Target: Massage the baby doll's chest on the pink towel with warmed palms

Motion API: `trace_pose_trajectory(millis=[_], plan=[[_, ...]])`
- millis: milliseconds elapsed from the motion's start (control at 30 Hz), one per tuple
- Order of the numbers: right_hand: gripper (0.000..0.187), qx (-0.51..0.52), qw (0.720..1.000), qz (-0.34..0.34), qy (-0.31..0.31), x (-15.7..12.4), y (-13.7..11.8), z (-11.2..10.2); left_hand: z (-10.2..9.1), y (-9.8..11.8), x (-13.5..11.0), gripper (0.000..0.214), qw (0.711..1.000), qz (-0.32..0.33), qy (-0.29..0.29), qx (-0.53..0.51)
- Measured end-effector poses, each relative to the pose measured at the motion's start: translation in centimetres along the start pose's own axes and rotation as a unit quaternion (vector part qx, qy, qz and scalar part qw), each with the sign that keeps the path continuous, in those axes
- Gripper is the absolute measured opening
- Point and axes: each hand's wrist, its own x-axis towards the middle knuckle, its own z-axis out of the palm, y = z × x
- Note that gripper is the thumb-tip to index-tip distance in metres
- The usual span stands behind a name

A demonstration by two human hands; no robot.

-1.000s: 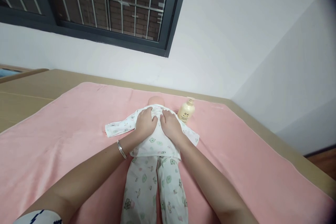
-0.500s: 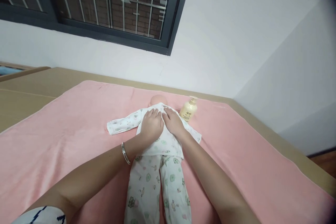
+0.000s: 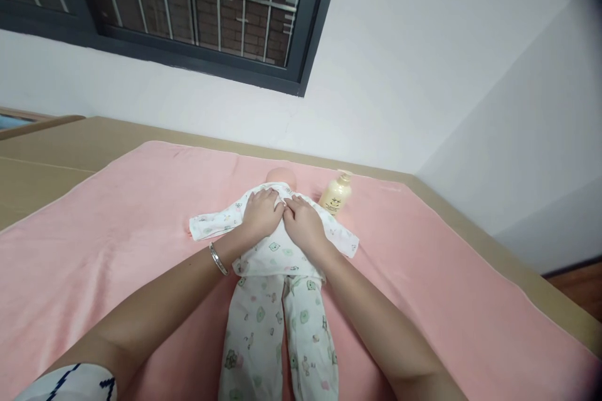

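Resting left hand [image 3: 262, 214] and right hand [image 3: 303, 224] on upper shirt [image 3: 277, 247] of doll [image 3: 282, 266], side by side near midline. Laying fingers [image 3: 266, 199] loosely extended on top; gripping nothing visible. Find doll stretched out on pink blanket [image 3: 150, 200], head [image 3: 281, 176] toward wall [image 3: 226, 106], just beside pump bottle [image 3: 337, 194]. Looks like a pressing or smoothing step, judging by posture. Likely calls next for light, even contact without rucking shirt.
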Motion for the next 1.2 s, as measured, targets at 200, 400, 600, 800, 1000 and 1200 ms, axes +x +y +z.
trace_pose_trajectory(millis=[200, 400, 600, 800, 1000, 1200], plan=[[0.044, 0.036, 0.997, 0.056, -0.028, 1.7, 2.0, 0.5, 0.3, 1.3, -1.2, 0.038, 0.998, 0.022, 0.029, 0.048], [0.045, -0.001, 0.998, 0.055, -0.025, 1.9, 2.2, 0.5, -0.1, 1.5, -1.4, 0.035, 0.999, 0.017, 0.034, 0.033], [0.041, -0.087, 0.996, 0.017, -0.019, 0.0, -0.6, -0.2, -0.2, 0.2, -0.1, 0.039, 1.000, -0.011, 0.004, 0.004], [0.037, -0.042, 0.999, -0.009, -0.031, 0.4, 0.0, -0.5, -0.8, 0.9, -0.7, 0.036, 0.999, 0.016, 0.001, 0.051], [0.051, 0.003, 0.998, 0.006, -0.062, 1.9, 2.6, 0.2, -1.0, 1.6, -1.0, 0.038, 0.998, 0.017, 0.008, 0.061], [0.043, -0.076, 0.997, 0.003, -0.023, -0.2, -0.7, -0.5, -0.3, -0.1, 0.0, 0.040, 1.000, -0.005, 0.001, -0.020]])
